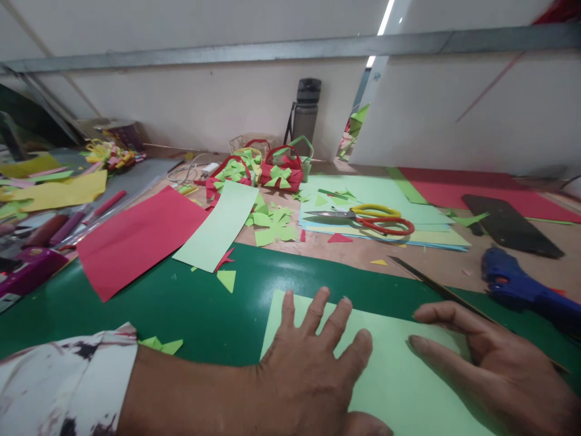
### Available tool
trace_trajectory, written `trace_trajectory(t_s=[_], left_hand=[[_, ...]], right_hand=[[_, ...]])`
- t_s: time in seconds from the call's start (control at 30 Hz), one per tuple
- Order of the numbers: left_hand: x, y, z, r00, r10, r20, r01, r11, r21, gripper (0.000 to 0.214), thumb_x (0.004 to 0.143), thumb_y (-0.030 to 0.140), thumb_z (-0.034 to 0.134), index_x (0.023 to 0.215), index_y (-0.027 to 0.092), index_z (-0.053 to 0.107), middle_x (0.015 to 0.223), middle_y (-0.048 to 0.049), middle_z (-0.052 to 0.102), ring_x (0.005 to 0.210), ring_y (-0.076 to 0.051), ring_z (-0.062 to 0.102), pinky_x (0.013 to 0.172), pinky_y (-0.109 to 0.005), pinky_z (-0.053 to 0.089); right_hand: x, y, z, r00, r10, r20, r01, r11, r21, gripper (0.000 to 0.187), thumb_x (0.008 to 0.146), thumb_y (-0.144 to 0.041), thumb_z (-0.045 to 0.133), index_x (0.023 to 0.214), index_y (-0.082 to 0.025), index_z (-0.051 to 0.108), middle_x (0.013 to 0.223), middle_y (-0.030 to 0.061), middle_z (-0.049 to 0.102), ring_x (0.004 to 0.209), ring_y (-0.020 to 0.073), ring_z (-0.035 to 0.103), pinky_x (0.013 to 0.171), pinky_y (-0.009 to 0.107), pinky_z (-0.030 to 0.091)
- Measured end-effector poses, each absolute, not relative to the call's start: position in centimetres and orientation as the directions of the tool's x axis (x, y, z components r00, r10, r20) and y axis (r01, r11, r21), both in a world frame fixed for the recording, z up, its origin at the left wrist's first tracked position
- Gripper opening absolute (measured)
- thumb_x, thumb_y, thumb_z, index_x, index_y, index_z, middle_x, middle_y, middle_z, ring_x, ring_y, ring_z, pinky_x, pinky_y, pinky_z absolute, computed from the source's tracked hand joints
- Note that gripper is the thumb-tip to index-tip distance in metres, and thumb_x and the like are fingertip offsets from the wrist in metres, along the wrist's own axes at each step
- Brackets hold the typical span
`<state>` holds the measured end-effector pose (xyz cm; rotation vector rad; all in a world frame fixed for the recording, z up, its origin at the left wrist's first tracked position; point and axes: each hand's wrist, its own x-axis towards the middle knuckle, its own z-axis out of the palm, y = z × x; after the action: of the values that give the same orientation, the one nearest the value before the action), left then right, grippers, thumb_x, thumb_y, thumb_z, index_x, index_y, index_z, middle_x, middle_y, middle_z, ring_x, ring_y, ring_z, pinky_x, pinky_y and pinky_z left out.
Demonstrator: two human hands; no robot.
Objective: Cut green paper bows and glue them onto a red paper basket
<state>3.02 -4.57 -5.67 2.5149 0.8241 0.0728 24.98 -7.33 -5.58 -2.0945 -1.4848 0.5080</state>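
Note:
A light green paper sheet [394,381] lies on the green mat [209,327] in front of me. My left hand [313,363] rests flat on the sheet with its fingers spread. Over the sheet's right part is my right hand [494,363], its thumb and forefinger apart and nothing visible between them. Its other fingers are mostly hidden. A long, thin, dark strip [436,281], perhaps a ruler, runs slantwise behind and partly under the right hand.
Scissors [381,219] lie on stacked coloured paper. A blue glue gun [521,290] and dark phone [512,224] are at right. Red paper [140,242] and a pale green strip [218,227] lie left. Small paper baskets [281,172] and a bottle [306,115] stand behind.

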Motion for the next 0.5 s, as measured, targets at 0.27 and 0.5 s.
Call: trace_trajectory(t_s=[0.27, 0.5], left_hand=[[3.0, -4.4, -5.5, 0.812, 0.569, -0.134, 0.556, -0.682, 0.476, 0.075, 0.087, 0.064, 0.039, 0.145, 0.017, 0.031, 0.153, -0.0214, 0.013, 0.137, -0.048, 0.003, 0.092, -0.080, 0.000], [2.9, -4.5, -5.5, 0.813, 0.563, -0.150, 0.570, -0.715, 0.406, 0.073, 0.088, 0.060, 0.043, 0.148, 0.022, 0.026, 0.154, -0.0182, 0.012, 0.139, -0.045, 0.000, 0.093, -0.081, 0.004]], right_hand=[[25.2, -7.4, -5.7, 0.323, 0.946, -0.034, 0.739, -0.274, -0.616, 0.023, 0.069, -0.047, 0.055, 0.083, -0.029, 0.059, 0.072, -0.0048, 0.066, 0.056, 0.0171, 0.055, 0.053, 0.028, 0.042], [26.2, -6.7, -5.4, 0.220, 0.970, -0.102, 0.700, -0.230, -0.677, 0.031, 0.065, -0.044, 0.062, 0.089, -0.025, 0.058, 0.059, -0.0037, 0.057, 0.051, 0.0164, 0.051, 0.048, 0.027, 0.039]])
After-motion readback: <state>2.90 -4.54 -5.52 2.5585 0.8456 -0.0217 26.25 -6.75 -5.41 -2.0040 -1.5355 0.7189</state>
